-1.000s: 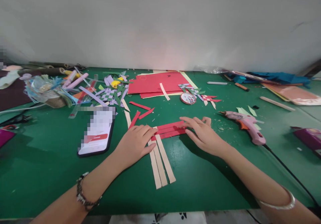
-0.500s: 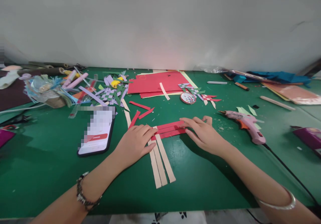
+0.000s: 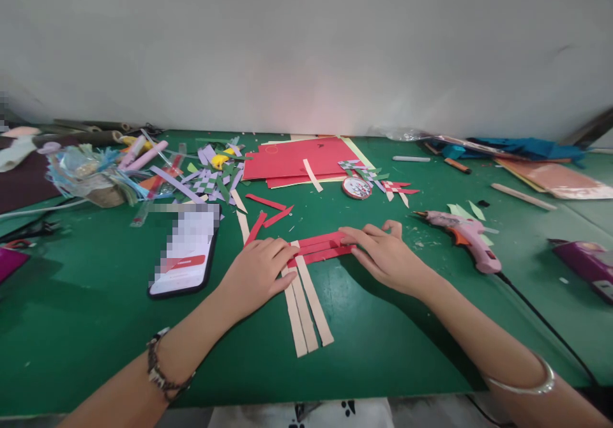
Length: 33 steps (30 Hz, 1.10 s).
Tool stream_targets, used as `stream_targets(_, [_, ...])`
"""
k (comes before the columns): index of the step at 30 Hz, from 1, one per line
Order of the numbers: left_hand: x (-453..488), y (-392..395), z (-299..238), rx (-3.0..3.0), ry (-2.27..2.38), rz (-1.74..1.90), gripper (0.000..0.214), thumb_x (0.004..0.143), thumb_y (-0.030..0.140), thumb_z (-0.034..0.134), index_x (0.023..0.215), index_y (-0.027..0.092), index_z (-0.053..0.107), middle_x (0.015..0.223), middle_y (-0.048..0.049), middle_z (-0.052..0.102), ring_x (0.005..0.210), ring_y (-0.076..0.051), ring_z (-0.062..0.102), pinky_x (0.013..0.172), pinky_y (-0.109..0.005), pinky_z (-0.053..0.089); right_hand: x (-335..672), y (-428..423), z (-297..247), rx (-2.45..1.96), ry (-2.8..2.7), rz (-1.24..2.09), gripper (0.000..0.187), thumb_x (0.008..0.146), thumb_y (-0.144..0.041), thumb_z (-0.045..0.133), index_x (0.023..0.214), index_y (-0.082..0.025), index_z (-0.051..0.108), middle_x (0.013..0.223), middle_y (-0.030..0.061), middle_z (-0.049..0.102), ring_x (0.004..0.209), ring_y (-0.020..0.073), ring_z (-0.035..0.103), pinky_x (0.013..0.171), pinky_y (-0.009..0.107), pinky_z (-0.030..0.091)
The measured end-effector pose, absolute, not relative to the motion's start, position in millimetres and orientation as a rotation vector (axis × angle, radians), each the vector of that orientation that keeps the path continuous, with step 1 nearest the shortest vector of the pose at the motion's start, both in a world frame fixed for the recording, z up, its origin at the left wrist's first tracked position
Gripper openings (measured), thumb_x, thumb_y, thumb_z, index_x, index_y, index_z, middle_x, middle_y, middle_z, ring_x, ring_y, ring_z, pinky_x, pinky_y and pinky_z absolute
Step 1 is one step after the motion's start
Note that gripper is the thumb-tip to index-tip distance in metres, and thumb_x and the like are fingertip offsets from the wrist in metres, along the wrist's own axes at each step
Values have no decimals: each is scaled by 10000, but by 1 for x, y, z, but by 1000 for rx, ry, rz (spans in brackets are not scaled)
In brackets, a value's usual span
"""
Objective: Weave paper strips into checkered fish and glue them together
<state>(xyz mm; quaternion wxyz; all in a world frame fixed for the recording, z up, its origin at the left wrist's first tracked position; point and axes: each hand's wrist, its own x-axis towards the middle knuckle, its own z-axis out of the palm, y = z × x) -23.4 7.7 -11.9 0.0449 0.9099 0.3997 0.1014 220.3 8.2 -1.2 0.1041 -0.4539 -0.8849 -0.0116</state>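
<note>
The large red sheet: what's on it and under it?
A cream strip and part of a purple-green woven piece overlap the red sheet; beneath, edges of another red sheet and pale yellow paper show. Anything further under is covered.

I have one view to work from, a camera worn on the head, set above the near edge of the desk (image 3: 373, 358) and facing forward and down. It sits close enough that the left hand (image 3: 261, 265) and right hand (image 3: 378, 252) show mid-picture, seen from above and behind. I look past them to the far edge and the wall (image 3: 306, 45) rising beyond; a strip of cloth (image 3: 325, 414) shows below the near edge.
</note>
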Motion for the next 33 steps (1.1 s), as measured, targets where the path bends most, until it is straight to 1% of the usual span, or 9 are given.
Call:
stream_targets(5, [-24,8,-13,2793,1218,296,285,811,264,450,1044,127,539,945,-80,604,854,-217,559,722,-360,447,224,8,-1,-1365,-2433,41,301,875,-207,255,1147,-197,384,1009,53,621,788,169,509,691,326,222])
stream_targets(8, [-24,8,-13,2791,1219,290,284,811,268,450,1037,128,550,946,-80,599,864,-219,551,734,-364,443,215,5,1,-1281,-2520,85,295,874,-210,258,1126,-192,409,1078,55,589,850,178,488,718,339,222])
stream_targets(11, [-23,8,-13,2799,1221,299,283,812,266,448,1036,128,554,938,-80,596,854,-220,549,727,-367,445,199,4,2,-1180,-2638,226,304,878,-229,253,1132,-189,417,1104,54,575,924,195,450,747,351,222])
stream_targets(16, [-23,8,-12,2814,1216,323,283,808,278,452,1025,123,548,910,-78,600,826,-218,556,712,-366,449,178,6,1,-1098,-2695,422,336,876,-248,263,1187,-185,375,1161,47,540,923,192,422,772,356,227])
stream_targets(20, [-24,8,-13,2816,1221,325,268,807,290,452,988,119,553,889,-77,600,819,-216,555,709,-359,447,173,9,0,-1078,-2713,402,359,875,-250,248,1204,-169,367,1158,69,541,896,202,423,752,363,237])
stream_targets(26, [-24,8,-14,2823,1219,325,265,818,287,428,1002,140,549,899,-69,595,828,-208,548,719,-351,436,181,10,-1,-1130,-2673,362,335,877,-259,248,1173,-177,383,1144,77,551,909,207,443,752,363,233])
stream_targets(33, [-24,8,-13,2802,1227,320,266,809,275,449,1005,132,555,922,-77,600,837,-212,556,718,-354,442,202,11,1,-1236,-2595,332,321,878,-234,227,1155,-170,376,1036,74,614,900,206,484,763,373,209])
